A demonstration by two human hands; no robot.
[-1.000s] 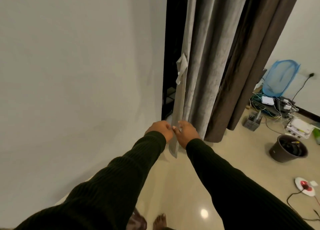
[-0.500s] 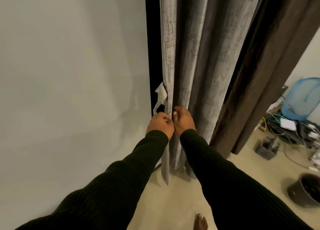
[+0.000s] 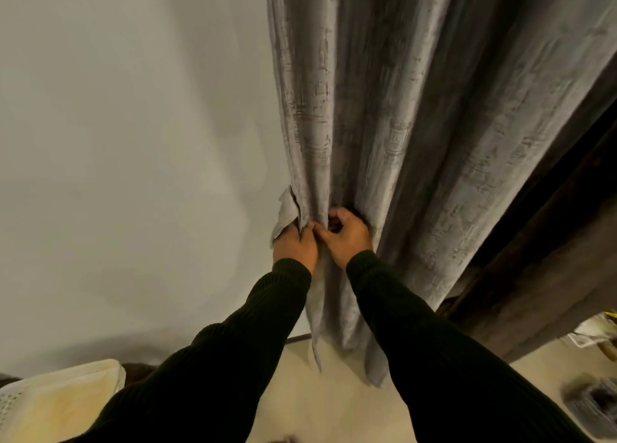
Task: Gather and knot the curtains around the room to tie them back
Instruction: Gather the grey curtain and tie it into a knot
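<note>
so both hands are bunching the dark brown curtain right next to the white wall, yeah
Not quite: the head view shows the left hand and right hand bunching the grey curtain, not the dark brown curtain, which hangs untouched to the right. It is beside the white wall.

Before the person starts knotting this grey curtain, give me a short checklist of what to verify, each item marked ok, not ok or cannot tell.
1. Left hand grips the grey curtain at its left edge: ok.
2. Right hand holds the folds beside it, fingers curled into the cloth: ok.
3. Whole width gathered: not ok; broad folds hang loose to the right of the hands.
4. Tie strip within reach: ok, it hangs at the left hand.
5. Knot started: not ok, no loop or wrap shows.
6. Brown curtain kept out of the bundle: ok, it hangs apart at the right.
</note>
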